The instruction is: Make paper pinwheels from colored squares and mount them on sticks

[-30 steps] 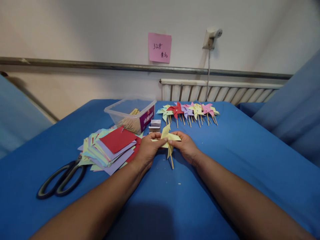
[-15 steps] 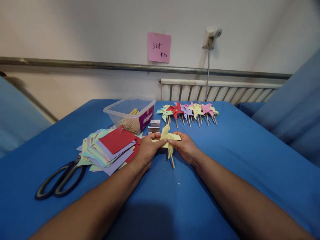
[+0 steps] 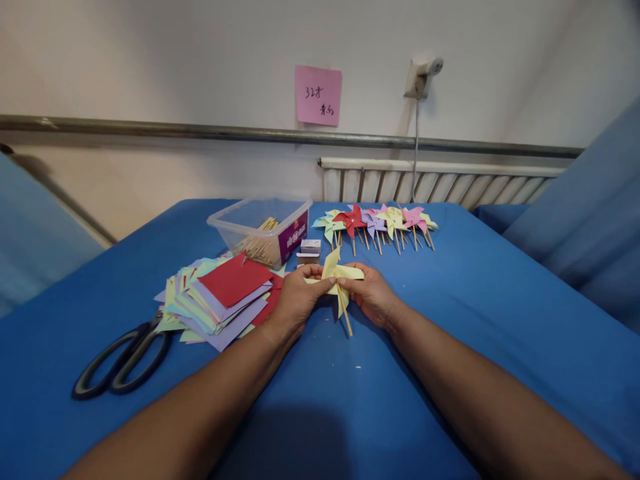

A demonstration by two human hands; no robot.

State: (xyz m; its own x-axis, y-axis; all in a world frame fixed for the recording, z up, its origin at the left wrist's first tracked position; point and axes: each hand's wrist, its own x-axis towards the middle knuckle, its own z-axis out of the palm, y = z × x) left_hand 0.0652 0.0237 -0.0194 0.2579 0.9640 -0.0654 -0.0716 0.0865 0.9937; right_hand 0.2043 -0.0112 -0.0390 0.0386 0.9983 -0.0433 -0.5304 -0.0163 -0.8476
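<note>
Between my two hands is a pale yellow paper pinwheel [image 3: 331, 269] on a thin wooden stick [image 3: 347, 319], which slants down and right toward the table. My left hand [image 3: 299, 293] grips the left side, its thumb pressed near the centre. My right hand [image 3: 373, 293] pinches the right side, its thumb beside the stick and its fingers behind a blade. Both thumbs cover part of the pinwheel's middle, so the fastening there is hidden.
Left of my hands lie a pile of coloured paper squares [image 3: 233, 280] and scissors [image 3: 125, 363]. Behind stand a clear plastic tub [image 3: 230, 228] of sticks and a small box [image 3: 309, 251]. Several finished-looking pinwheels [image 3: 375, 223] lie in a row at the blue table's [image 3: 480, 293] back.
The pinwheel has shifted very slightly right, and the stick's lower end has swung a little to the right. Both hands keep their hold.
</note>
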